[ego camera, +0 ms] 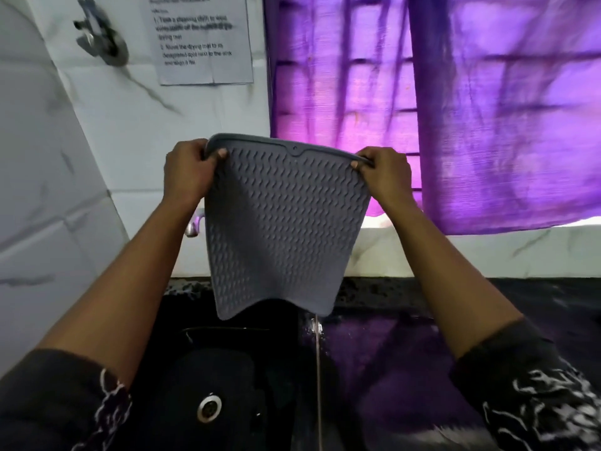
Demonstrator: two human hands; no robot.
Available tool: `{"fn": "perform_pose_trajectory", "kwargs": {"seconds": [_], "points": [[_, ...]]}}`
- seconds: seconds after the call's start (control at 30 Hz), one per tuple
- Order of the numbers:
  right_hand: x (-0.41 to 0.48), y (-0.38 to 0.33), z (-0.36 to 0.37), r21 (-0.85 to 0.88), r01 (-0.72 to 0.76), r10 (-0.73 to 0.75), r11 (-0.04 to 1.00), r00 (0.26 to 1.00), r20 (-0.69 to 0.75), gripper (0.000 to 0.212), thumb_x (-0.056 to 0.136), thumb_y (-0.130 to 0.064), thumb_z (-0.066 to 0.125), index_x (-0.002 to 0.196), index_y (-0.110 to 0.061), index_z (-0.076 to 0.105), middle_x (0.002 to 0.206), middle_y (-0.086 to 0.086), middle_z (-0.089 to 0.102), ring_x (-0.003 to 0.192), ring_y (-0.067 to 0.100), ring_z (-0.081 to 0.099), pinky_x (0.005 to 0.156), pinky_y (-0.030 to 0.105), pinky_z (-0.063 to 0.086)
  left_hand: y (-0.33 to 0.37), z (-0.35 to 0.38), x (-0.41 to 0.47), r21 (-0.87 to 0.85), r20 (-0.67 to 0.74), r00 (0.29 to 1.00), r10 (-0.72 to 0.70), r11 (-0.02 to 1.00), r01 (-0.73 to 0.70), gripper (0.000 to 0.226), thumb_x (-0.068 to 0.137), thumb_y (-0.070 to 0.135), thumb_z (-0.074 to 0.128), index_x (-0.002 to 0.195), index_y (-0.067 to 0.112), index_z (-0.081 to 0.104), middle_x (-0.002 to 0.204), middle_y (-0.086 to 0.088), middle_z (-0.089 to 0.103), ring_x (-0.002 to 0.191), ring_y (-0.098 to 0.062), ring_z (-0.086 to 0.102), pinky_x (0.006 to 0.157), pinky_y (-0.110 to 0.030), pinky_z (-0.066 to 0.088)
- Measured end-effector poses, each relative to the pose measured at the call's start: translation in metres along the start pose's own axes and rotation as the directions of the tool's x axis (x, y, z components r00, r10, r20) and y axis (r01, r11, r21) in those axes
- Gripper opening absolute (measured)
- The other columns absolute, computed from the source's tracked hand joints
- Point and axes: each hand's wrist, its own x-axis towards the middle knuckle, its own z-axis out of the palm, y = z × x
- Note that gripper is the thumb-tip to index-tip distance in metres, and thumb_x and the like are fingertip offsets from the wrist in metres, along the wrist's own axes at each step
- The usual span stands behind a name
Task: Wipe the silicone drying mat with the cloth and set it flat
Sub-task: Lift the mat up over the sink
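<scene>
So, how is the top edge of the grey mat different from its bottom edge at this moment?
The mat's top edge is pulled taut between the left hand and the right hand; the bottom edge hangs free and untouched. The top edge runs nearly straight with a small notch and hole in the middle; the bottom edge curls in a wave. The top edge looks wider than the bottom edge. Both belong to the same grey ribbed mat.

Tap (195, 226) mostly behind mat (279, 229); wall notice (198, 37) blurred.
</scene>
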Motion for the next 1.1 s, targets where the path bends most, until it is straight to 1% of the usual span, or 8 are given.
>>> {"fn": "perform_pose_trajectory", "kwargs": {"seconds": [0.2, 0.37, 0.5, 0.53, 0.6, 0.7, 0.9, 1.1], "points": [[-0.029, 0.013, -0.084, 0.041, 0.059, -0.057, 0.997, 0.997, -0.047, 0.016, 0.08, -0.029, 0.063, 0.089, -0.018, 0.071, 0.079, 0.006, 0.07, 0.078, 0.023, 0.063, 0.068, 0.033, 0.047, 0.04, -0.017, -0.043, -0.274, 0.056, 0.997, 0.061, 0.961, -0.043, 0.012, 0.084, 0.029, 0.064, 0.083, 0.018, 0.069, 0.079, -0.007, 0.069, 0.076, -0.021, 0.061, 0.075, -0.046, 0.053], [-0.079, 0.038, -0.151, 0.072, 0.052, -0.055, 0.996, 0.998, 0.04, 0.008, 0.079, -0.027, 0.068, 0.084, -0.022, 0.071, 0.065, -0.004, 0.061, 0.059, 0.002, 0.052, 0.056, 0.017, 0.039, 0.07, -0.02, -0.104, -0.435, 0.164, 0.984, 0.063, 0.9, 0.015, 0.013, 0.084, 0.022, 0.067, 0.073, 0.028, 0.069, 0.061, 0.011, 0.069, 0.053, -0.003, 0.058, 0.05, -0.019, 0.048], [-0.105, 0.057, -0.184, 0.156, 0.004, -0.026, 0.988, 0.99, 0.141, 0.01, 0.078, -0.025, 0.069, 0.086, -0.018, 0.071, 0.073, 0.006, 0.067, 0.064, 0.013, 0.057, 0.059, 0.025, 0.045, 0.083, -0.01, -0.142, -0.466, 0.254, 0.967, 0.02, 0.879, 0.104, 0.009, 0.079, 0.032, 0.07, 0.081, 0.023, 0.072, 0.087, -0.026, 0.069, 0.072, -0.029, 0.06, 0.061, -0.058, 0.05], [-0.108, 0.061, -0.189, 0.187, -0.014, -0.015, 0.982, 0.987, 0.158, 0.009, 0.078, -0.025, 0.069, 0.085, -0.019, 0.071, 0.074, 0.006, 0.068, 0.065, 0.015, 0.059, 0.06, 0.027, 0.046, 0.084, -0.006, -0.146, -0.481, 0.268, 0.963, 0.005, 0.867, 0.13, 0.011, 0.08, 0.031, 0.071, 0.086, 0.022, 0.072, 0.088, -0.025, 0.07, 0.074, -0.031, 0.062, 0.061, -0.058, 0.051], [-0.108, 0.07, -0.193, 0.228, -0.053, 0.01, 0.972, 0.982, 0.189, 0.008, 0.078, -0.025, 0.069, 0.082, -0.018, 0.071, 0.073, 0.004, 0.067, 0.066, 0.017, 0.059, 0.061, 0.031, 0.046, 0.087, 0.004, -0.151, -0.511, 0.295, 0.955, -0.009, 0.844, 0.166, 0.012, 0.083, 0.023, 0.069, 0.092, 0.017, 0.071, 0.076, -0.004, 0.074, 0.069, -0.017, 0.068, 0.053, -0.031, 0.054], [-0.107, 0.088, -0.182, 0.197, -0.135, 0.078, 0.971, 0.959, 0.274, 0.009, 0.078, -0.022, 0.07, 0.081, -0.014, 0.07, 0.07, 0.005, 0.065, 0.063, 0.014, 0.057, 0.061, 0.028, 0.044, 0.082, 0.03, -0.154, -0.493, 0.392, 0.916, -0.087, 0.821, 0.289, 0.006, 0.085, 0.014, 0.066, 0.09, 0.012, 0.068, 0.061, 0.01, 0.07, 0.054, -0.002, 0.064, 0.044, -0.015, 0.047], [-0.123, 0.139, -0.137, 0.049, -0.232, 0.191, 0.972, 0.889, 0.417, 0.003, 0.078, -0.026, 0.071, 0.08, -0.026, 0.068, 0.07, -0.007, 0.064, 0.065, 0.005, 0.056, 0.061, 0.022, 0.04, 0.038, 0.099, -0.174, -0.331, 0.646, 0.724, -0.241, 0.766, 0.551, 0.003, 0.085, 0.014, 0.064, 0.084, 0.016, 0.067, 0.079, -0.005, 0.069, 0.067, -0.019, 0.063, 0.061, -0.029, 0.051], [-0.129, 0.176, -0.091, -0.047, -0.25, 0.243, 0.967, 0.855, 0.458, 0.001, 0.081, -0.026, 0.067, 0.081, -0.025, 0.067, 0.074, -0.01, 0.062, 0.07, 0.005, 0.055, 0.062, 0.026, 0.04, 0.004, 0.143, -0.168, -0.245, 0.693, 0.667, -0.273, 0.781, 0.574, 0.002, 0.085, 0.021, 0.066, 0.084, 0.02, 0.067, 0.081, -0.001, 0.07, 0.073, -0.016, 0.066, 0.056, -0.027, 0.05]]}}
